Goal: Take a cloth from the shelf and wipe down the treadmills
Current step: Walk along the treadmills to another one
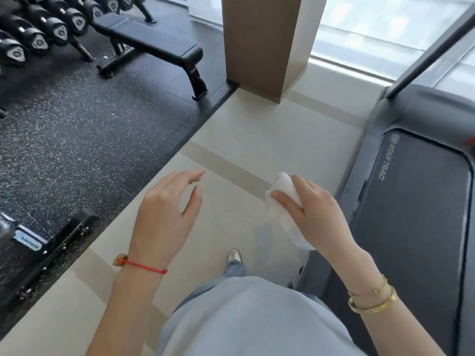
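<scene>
A bunched white cloth (284, 199) is gripped in my right hand (318, 214), held over the pale tiled floor just left of a treadmill. The grey treadmill (411, 201) fills the right side, its dark belt marked STAR TRAC and one slanted upright bar (431, 47) rising at the top right. My left hand (164, 217) hovers over the floor with fingers spread and nothing in it. A red string bracelet is on my left wrist, gold bangles on my right. The cloth and the treadmill are apart.
A black flat bench (154, 44) and a dumbbell rack (41, 34) stand on speckled black rubber flooring (90, 140) at the left. A brown pillar (259, 42) rises ahead. A black machine base (51, 247) sits lower left. Bright windows lie beyond.
</scene>
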